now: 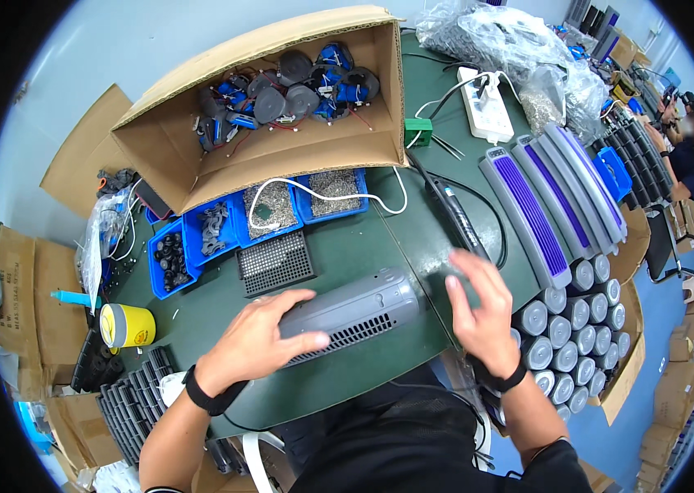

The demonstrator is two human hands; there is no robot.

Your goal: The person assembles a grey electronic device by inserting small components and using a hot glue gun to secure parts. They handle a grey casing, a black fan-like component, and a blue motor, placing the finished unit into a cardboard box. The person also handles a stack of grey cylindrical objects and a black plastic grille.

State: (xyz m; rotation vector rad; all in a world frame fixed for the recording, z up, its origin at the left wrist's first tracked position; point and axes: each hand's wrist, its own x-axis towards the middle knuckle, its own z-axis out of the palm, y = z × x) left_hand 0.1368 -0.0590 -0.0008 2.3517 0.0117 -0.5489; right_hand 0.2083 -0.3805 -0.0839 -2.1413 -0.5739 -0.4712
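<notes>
A long grey plastic housing [355, 308] with a slotted grille along its near side lies on the green worktable in front of me. My left hand [252, 341] is at its left end, thumb over the near side and forefinger along the far side, gripping it. My right hand [482, 312] is raised just past the right end, fingers apart and holding nothing. Beyond it lies a black corded pen-shaped tool [452, 215], probably an electric screwdriver. A black perforated tray [275, 263] sits behind the housing.
Blue bins [326, 215] of screws and small parts stand below an open cardboard box [174, 156] of wired motors. Grey-purple panels [528, 218] and stacked grey cylinders [565, 353] are at right, a power strip [485, 107] behind. A yellow tub [128, 325] stands left. Another person sits far right.
</notes>
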